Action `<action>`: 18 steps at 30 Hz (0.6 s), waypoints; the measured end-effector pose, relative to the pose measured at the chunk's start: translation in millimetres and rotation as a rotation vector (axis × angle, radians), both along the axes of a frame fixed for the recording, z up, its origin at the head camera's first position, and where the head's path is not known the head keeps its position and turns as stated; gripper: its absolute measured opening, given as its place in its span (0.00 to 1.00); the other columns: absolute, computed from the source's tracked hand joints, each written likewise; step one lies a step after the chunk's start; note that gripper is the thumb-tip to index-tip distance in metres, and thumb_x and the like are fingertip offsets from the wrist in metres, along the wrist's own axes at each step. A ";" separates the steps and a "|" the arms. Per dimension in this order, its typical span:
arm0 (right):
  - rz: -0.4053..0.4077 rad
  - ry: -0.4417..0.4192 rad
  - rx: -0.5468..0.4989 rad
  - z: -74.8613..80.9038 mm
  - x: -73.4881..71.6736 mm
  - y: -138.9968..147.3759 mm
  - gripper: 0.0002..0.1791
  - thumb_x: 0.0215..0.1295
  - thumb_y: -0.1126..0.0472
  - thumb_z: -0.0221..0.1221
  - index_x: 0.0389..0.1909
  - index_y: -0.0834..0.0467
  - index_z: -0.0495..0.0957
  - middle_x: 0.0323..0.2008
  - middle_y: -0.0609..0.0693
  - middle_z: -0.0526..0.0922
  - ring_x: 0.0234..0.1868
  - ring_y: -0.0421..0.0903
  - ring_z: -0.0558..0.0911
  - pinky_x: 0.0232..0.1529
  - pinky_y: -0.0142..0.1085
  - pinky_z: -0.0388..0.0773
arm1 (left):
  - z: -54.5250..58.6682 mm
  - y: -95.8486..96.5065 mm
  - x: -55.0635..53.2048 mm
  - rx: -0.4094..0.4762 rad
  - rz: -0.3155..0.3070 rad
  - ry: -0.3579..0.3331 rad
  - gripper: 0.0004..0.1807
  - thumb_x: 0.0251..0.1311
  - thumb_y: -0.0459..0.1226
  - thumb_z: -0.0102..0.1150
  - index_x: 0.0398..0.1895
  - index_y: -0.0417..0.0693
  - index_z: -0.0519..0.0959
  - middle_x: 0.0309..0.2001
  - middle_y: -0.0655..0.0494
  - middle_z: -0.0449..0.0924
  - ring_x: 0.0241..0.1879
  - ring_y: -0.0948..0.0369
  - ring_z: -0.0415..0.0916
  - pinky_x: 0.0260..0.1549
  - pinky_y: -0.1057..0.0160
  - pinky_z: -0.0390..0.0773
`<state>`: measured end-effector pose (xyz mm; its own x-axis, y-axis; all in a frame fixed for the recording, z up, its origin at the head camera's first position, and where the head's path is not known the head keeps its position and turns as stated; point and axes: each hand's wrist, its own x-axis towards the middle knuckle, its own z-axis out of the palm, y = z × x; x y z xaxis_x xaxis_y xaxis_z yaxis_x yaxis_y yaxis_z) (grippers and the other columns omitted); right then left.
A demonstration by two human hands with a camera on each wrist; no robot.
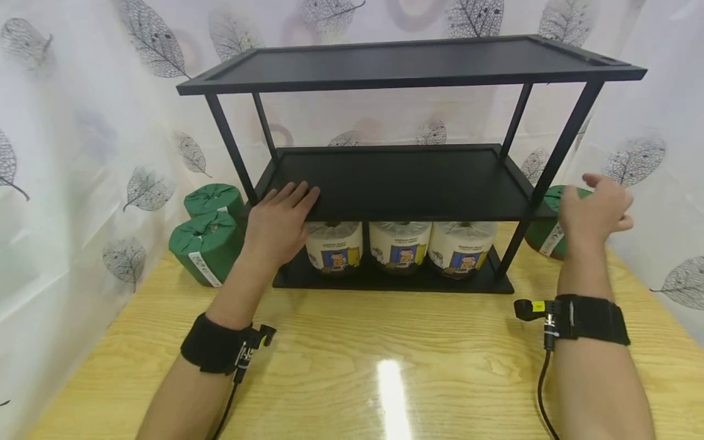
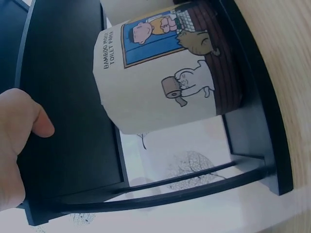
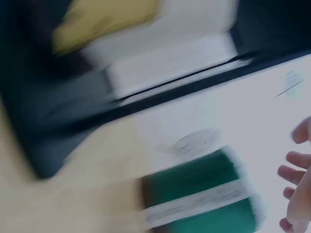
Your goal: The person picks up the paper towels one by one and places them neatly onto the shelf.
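Observation:
My left hand rests on the front left corner of the middle board of a black three-tier shelf, its fingers straight and flat on top. In the left wrist view, the left thumb lies over the black board. My right hand is raised off the shelf's right side, empty, with loosely bent fingers. It overlaps a green-wrapped roll standing on the table there. The right wrist view is blurred and shows the fingers apart from that green roll.
Three white-wrapped toilet paper rolls stand on the bottom board. Left of the shelf, two more green-wrapped rolls stand on the wooden table. A leaf-patterned white curtain hangs behind and at both sides.

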<state>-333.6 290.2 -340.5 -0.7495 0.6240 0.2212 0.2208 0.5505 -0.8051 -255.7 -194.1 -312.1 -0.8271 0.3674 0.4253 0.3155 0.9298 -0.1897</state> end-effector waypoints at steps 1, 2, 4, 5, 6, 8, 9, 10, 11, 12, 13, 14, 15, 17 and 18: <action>0.031 -0.055 0.041 -11.8 -5.1 2.6 0.33 0.68 0.47 0.45 0.73 0.55 0.66 0.73 0.57 0.64 0.76 0.56 0.52 0.67 0.61 0.40 | -1.1 0.0 0.8 -0.008 0.007 0.005 0.27 0.68 0.35 0.50 0.71 0.47 0.71 0.69 0.45 0.72 0.68 0.47 0.70 0.66 0.45 0.69; 0.056 -0.087 0.082 -22.7 -9.4 3.6 0.36 0.68 0.44 0.45 0.74 0.57 0.64 0.75 0.61 0.60 0.77 0.59 0.50 0.65 0.65 0.39 | -2.0 -0.2 1.7 -0.011 0.010 0.010 0.27 0.68 0.36 0.50 0.71 0.47 0.70 0.69 0.45 0.72 0.68 0.47 0.70 0.66 0.45 0.69; 0.106 -0.118 0.139 -40.0 -14.7 5.4 0.44 0.67 0.35 0.44 0.74 0.61 0.61 0.74 0.66 0.57 0.77 0.62 0.46 0.64 0.70 0.37 | -3.3 -0.2 3.3 -0.005 0.010 0.031 0.27 0.68 0.36 0.48 0.70 0.47 0.71 0.68 0.45 0.73 0.67 0.47 0.71 0.65 0.46 0.70; 0.117 -0.126 0.157 -45.3 -16.5 5.4 0.47 0.65 0.31 0.43 0.74 0.62 0.61 0.74 0.67 0.56 0.78 0.61 0.45 0.63 0.72 0.36 | -3.7 -0.1 3.7 0.001 0.007 0.044 0.27 0.67 0.36 0.47 0.70 0.47 0.72 0.67 0.45 0.74 0.67 0.47 0.71 0.64 0.46 0.71; 0.117 -0.118 0.169 -49.0 -17.9 5.5 0.50 0.63 0.27 0.42 0.74 0.61 0.61 0.74 0.67 0.57 0.78 0.60 0.44 0.63 0.72 0.36 | -3.6 -0.2 3.9 0.006 0.002 0.056 0.27 0.66 0.36 0.46 0.69 0.47 0.72 0.66 0.45 0.75 0.66 0.47 0.72 0.64 0.46 0.71; 0.120 -0.109 0.176 -50.7 -19.8 7.1 0.49 0.63 0.27 0.42 0.73 0.61 0.62 0.73 0.67 0.58 0.78 0.61 0.44 0.63 0.72 0.37 | -2.4 -0.4 3.6 0.023 -0.010 0.083 0.27 0.64 0.35 0.46 0.68 0.47 0.74 0.65 0.45 0.76 0.65 0.46 0.73 0.63 0.46 0.72; 0.130 -0.117 0.177 -49.7 -20.0 8.2 0.48 0.64 0.30 0.43 0.73 0.61 0.61 0.73 0.67 0.58 0.78 0.61 0.44 0.62 0.72 0.37 | -1.9 -0.8 2.9 0.034 -0.012 0.091 0.27 0.63 0.35 0.47 0.68 0.47 0.74 0.65 0.45 0.76 0.65 0.46 0.74 0.63 0.46 0.72; 0.137 -0.130 0.176 -48.2 -20.0 9.2 0.45 0.66 0.33 0.45 0.73 0.61 0.61 0.73 0.67 0.58 0.78 0.62 0.44 0.62 0.72 0.38 | -1.1 -1.0 2.6 0.045 -0.012 0.094 0.28 0.62 0.35 0.47 0.67 0.47 0.75 0.65 0.45 0.76 0.65 0.46 0.74 0.63 0.46 0.72; 0.147 -0.142 0.173 -46.3 -19.8 9.8 0.42 0.67 0.37 0.47 0.73 0.61 0.62 0.73 0.68 0.58 0.78 0.63 0.43 0.62 0.72 0.38 | -0.4 -1.2 2.6 0.056 -0.014 0.095 0.28 0.61 0.34 0.48 0.67 0.46 0.75 0.65 0.45 0.76 0.65 0.46 0.74 0.63 0.46 0.72; 0.152 -0.154 0.164 -44.5 -19.6 10.4 0.39 0.67 0.43 0.50 0.73 0.61 0.62 0.73 0.68 0.59 0.77 0.63 0.43 0.63 0.72 0.37 | -0.2 -1.4 2.5 0.067 -0.014 0.091 0.28 0.61 0.34 0.48 0.67 0.46 0.75 0.65 0.46 0.76 0.65 0.46 0.74 0.63 0.46 0.72; 0.153 -0.165 0.155 -42.7 -19.1 10.8 0.37 0.66 0.49 0.52 0.73 0.61 0.62 0.73 0.68 0.59 0.77 0.63 0.43 0.63 0.72 0.37 | -0.3 -1.5 2.3 0.077 -0.014 0.084 0.28 0.60 0.33 0.48 0.67 0.45 0.75 0.65 0.46 0.76 0.65 0.46 0.73 0.63 0.46 0.72; 0.149 -0.172 0.143 -41.1 -18.6 10.8 0.35 0.64 0.55 0.54 0.73 0.60 0.63 0.72 0.69 0.60 0.77 0.63 0.44 0.64 0.72 0.37 | -0.5 -1.3 2.2 0.085 -0.014 0.078 0.29 0.60 0.32 0.49 0.67 0.44 0.75 0.65 0.46 0.76 0.65 0.47 0.73 0.64 0.46 0.72; 0.141 -0.175 0.128 -39.8 -17.6 10.7 0.35 0.62 0.61 0.55 0.72 0.60 0.64 0.71 0.69 0.61 0.77 0.63 0.44 0.65 0.71 0.36 | -1.1 -0.9 2.0 0.086 -0.014 0.070 0.29 0.60 0.32 0.48 0.67 0.44 0.75 0.66 0.46 0.75 0.66 0.47 0.73 0.64 0.46 0.71; 0.116 -0.174 0.102 -37.9 -14.8 10.1 0.38 0.56 0.68 0.57 0.72 0.60 0.65 0.71 0.70 0.61 0.76 0.63 0.46 0.65 0.70 0.36 | -2.7 0.5 2.1 0.082 -0.016 0.054 0.29 0.60 0.31 0.48 0.67 0.42 0.74 0.66 0.46 0.75 0.66 0.47 0.72 0.64 0.46 0.71; 0.100 -0.168 0.087 -37.3 -13.2 9.6 0.39 0.55 0.70 0.57 0.72 0.60 0.65 0.71 0.69 0.61 0.76 0.63 0.47 0.66 0.70 0.37 | -3.7 1.1 2.0 0.079 -0.015 0.044 0.29 0.61 0.31 0.48 0.68 0.42 0.73 0.67 0.46 0.74 0.66 0.47 0.72 0.64 0.46 0.71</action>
<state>-346.8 299.8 -377.8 -0.8374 0.5290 0.1377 0.2887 0.6420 -0.7103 -253.7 -193.0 -315.8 -0.8017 0.3436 0.4891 0.3226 0.9376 -0.1299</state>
